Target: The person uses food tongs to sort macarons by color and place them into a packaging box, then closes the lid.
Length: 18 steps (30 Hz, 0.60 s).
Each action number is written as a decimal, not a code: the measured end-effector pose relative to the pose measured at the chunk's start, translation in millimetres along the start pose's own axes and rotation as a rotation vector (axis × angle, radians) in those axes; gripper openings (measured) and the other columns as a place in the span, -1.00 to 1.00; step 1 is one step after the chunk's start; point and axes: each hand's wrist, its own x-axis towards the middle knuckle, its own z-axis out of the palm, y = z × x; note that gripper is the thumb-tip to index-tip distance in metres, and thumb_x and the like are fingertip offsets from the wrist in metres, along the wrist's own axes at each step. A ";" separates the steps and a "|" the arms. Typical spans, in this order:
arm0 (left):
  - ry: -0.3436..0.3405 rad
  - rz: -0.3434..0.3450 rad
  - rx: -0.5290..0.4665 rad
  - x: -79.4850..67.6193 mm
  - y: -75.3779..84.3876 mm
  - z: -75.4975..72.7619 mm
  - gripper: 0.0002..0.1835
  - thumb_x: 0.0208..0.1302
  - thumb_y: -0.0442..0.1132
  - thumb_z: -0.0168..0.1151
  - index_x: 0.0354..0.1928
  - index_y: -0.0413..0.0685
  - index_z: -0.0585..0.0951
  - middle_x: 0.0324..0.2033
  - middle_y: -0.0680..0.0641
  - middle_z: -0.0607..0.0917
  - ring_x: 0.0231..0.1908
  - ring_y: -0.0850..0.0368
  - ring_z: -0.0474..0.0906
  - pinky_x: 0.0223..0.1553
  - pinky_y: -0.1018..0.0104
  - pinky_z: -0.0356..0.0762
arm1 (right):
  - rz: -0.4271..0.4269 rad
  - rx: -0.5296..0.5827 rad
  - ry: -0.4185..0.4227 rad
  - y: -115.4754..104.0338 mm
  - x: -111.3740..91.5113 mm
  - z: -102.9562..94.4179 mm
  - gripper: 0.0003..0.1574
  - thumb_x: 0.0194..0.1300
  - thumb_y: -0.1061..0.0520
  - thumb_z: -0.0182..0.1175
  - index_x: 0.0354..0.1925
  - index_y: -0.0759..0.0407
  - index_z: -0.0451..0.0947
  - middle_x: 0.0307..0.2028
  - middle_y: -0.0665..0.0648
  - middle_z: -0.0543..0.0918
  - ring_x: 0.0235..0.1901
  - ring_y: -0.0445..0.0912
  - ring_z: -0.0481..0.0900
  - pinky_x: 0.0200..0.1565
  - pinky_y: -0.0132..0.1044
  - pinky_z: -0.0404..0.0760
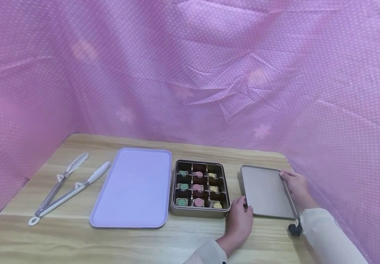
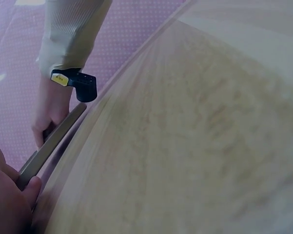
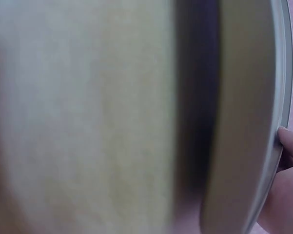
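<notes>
A flat grey-brown metal lid point(image 1: 269, 190) lies between my two hands, its rim in both grips. My right hand point(image 1: 297, 187) holds the far right edge, thumb on top; the right wrist view shows the lid's side wall point(image 3: 244, 117) and the thumb point(image 3: 290, 139) at its rim. My left hand point(image 1: 239, 220) grips the lid's near left corner. In the left wrist view the left thumb point(image 2: 32, 190) presses against the lid's edge point(image 2: 53, 144). Just left of that hand stands an open brown tin point(image 1: 198, 212) with compartments holding green, pink and yellow round pieces.
A lilac tray point(image 1: 131, 187) lies left of the tin. Farther left, silver tongs with white tips point(image 1: 69, 189) rest spread apart on the wooden table point(image 1: 117, 244). Pink dotted cloth point(image 1: 176, 73) hangs behind and beside the table. A small black camera point(image 2: 80, 83) sits on my right wrist.
</notes>
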 end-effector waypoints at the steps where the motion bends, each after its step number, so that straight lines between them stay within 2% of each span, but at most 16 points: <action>1: 0.000 -0.006 -0.012 -0.6 0.2 1.4 -0.81 0.35 -0.17 0.28 -0.03 0.16 0.65 -0.30 0.24 0.56 -0.34 0.35 0.53 -0.32 0.43 0.60 | 0.003 0.010 0.000 0.7 -0.7 -1.5 -0.48 0.28 0.05 0.40 0.17 0.15 0.61 -0.40 -0.51 0.58 -0.10 -0.44 0.44 -0.10 -0.66 0.48; 5: 0.024 -0.019 -0.031 -2.5 1.0 6.0 -0.79 0.34 -0.16 0.30 -0.01 0.20 0.68 -0.29 0.27 0.60 -0.32 0.39 0.55 -0.30 0.46 0.60 | 0.034 0.053 -0.006 3.1 -3.2 -7.9 -0.62 0.29 0.10 0.39 0.09 -0.02 0.68 -0.42 -0.52 0.59 -0.06 -0.42 0.47 0.03 -0.61 0.49; 8: 0.049 -0.016 -0.019 -3.8 1.8 6.4 -0.76 0.32 -0.15 0.31 0.02 0.21 0.70 -0.30 0.27 0.63 -0.33 0.38 0.57 -0.29 0.43 0.60 | 0.067 0.059 -0.019 3.3 -5.4 -11.7 -0.63 0.30 0.06 0.38 0.08 -0.10 0.67 -0.41 -0.52 0.59 0.17 -0.24 0.49 0.26 -0.41 0.47; 11: 0.057 -0.010 -0.020 -5.1 2.7 5.1 -0.68 0.32 -0.16 0.32 0.11 0.17 0.68 -0.26 0.22 0.67 -0.33 0.37 0.59 -0.26 0.41 0.64 | 0.078 0.056 -0.033 0.8 -8.8 -14.4 -0.52 0.31 0.03 0.37 0.19 -0.03 0.60 -0.38 -0.53 0.59 0.42 -0.06 0.33 0.45 -0.17 0.32; 13: 0.054 -0.008 -0.030 -6.2 3.5 3.9 -0.61 0.32 -0.16 0.32 0.19 0.14 0.65 -0.21 0.20 0.70 -0.31 0.38 0.62 -0.23 0.40 0.67 | 0.076 0.066 -0.040 -1.1 -11.3 -16.3 -0.45 0.32 0.03 0.36 0.24 0.07 0.54 -0.37 -0.52 0.61 0.49 0.03 0.23 0.49 -0.08 0.23; 16: 0.044 -0.018 -0.031 -7.4 4.7 3.3 -0.58 0.32 -0.14 0.32 0.23 0.14 0.63 -0.15 0.21 0.71 -0.29 0.39 0.63 -0.21 0.41 0.67 | 0.092 0.094 -0.057 -3.9 -15.7 -20.7 -0.45 0.33 0.04 0.36 0.25 0.05 0.52 -0.38 -0.53 0.60 0.49 -0.03 0.24 0.50 -0.12 0.20; 18: 0.039 -0.027 -0.031 -8.5 6.0 3.4 -0.56 0.32 -0.12 0.33 0.24 0.15 0.62 -0.14 0.24 0.71 -0.30 0.41 0.63 -0.21 0.43 0.68 | 0.102 0.106 -0.066 -5.5 -18.6 -24.2 -0.54 0.32 0.03 0.37 0.18 -0.09 0.59 -0.40 -0.52 0.60 0.33 -0.15 0.43 0.41 -0.29 0.35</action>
